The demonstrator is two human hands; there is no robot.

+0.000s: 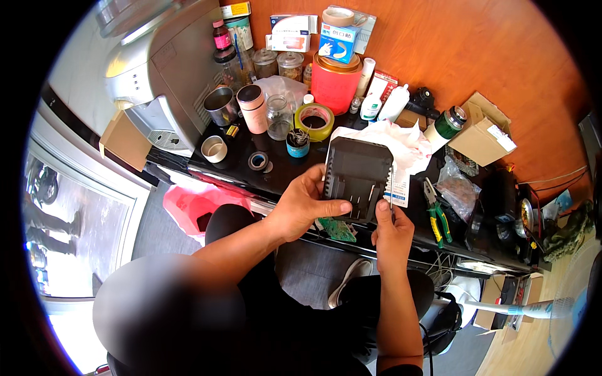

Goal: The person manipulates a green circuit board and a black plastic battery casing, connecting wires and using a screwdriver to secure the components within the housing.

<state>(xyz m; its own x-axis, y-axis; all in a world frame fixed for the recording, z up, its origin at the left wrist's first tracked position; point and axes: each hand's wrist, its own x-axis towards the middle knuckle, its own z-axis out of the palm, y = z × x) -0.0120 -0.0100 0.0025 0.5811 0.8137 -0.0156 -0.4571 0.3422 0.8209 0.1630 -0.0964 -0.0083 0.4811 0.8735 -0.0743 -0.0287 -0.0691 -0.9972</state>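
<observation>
A black plastic battery charger (357, 164) with vented side edges and narrow contact slots is held up over the near edge of the counter. My left hand (300, 203) grips its left side, the thumb lying across the lower face and the other fingers behind. My right hand (392, 237) is closed at the lower right corner, thumb pointing up beside the charger. A thin metal shaft (392, 191), like a screwdriver's, rises from the right hand along the charger's right edge; its handle is hidden by the fingers.
On the black counter, green-and-yellow pliers (438, 213) lie to the right beside a clear plastic bag (456, 188). Behind the charger are crumpled white paper (407, 147), yellow tape (313, 121), a glass jar (279, 118) and a pink tumbler (253, 109). A coffee machine (160, 81) stands left.
</observation>
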